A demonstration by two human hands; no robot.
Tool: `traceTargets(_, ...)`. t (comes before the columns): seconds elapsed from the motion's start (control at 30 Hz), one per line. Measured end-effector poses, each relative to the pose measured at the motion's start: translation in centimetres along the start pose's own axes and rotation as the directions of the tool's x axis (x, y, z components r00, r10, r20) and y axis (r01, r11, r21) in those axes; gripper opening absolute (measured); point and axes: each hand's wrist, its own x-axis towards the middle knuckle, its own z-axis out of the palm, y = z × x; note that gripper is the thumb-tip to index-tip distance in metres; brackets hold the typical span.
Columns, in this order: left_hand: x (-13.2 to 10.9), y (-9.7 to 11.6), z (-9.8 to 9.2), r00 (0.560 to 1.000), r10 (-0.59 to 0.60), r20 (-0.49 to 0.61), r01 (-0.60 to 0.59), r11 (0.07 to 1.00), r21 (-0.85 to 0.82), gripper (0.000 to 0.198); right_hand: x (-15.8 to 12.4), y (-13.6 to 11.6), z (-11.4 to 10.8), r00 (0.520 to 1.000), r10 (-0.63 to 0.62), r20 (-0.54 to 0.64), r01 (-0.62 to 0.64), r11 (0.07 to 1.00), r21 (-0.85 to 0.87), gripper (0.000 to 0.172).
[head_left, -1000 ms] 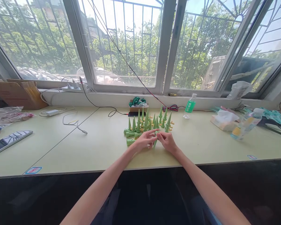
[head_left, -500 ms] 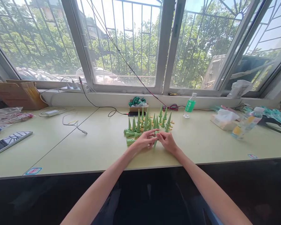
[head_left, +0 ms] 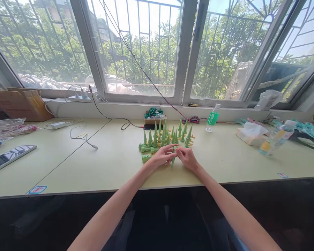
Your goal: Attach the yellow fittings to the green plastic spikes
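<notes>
Hand positions: right hand, fingers curled in, thumb and forefinger pinched on the upper part of one slender, tapering green spike, whose point slants downward; left hand, half open, forefinger extended across, other fingers loosely bent beside the same piece, its hold partly hidden and not certain. Both forearms reach forward and converge.

Just beyond the hands stands the spike cluster: smooth, plastic-looking green cones, mostly upright, with small yellow fittings, overlapping too closely for a sure count. At its left side lie at least three cylindrical green tubes.

Behind the cluster: one flat, dark phone and one small cardboard box. Right of it: two clear bottles and one tissue box. Well left of it: one glossy, flat device
</notes>
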Motion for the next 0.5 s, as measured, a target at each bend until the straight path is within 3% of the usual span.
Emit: traceTargets(0.5,0.04,0.04,0.02,1.000,-0.005,0.014,0.006,1.000,-0.010,0.065,-0.07,0.30,0.08,1.000,-0.008,0.016,0.009,1.000,-0.011,0.046)
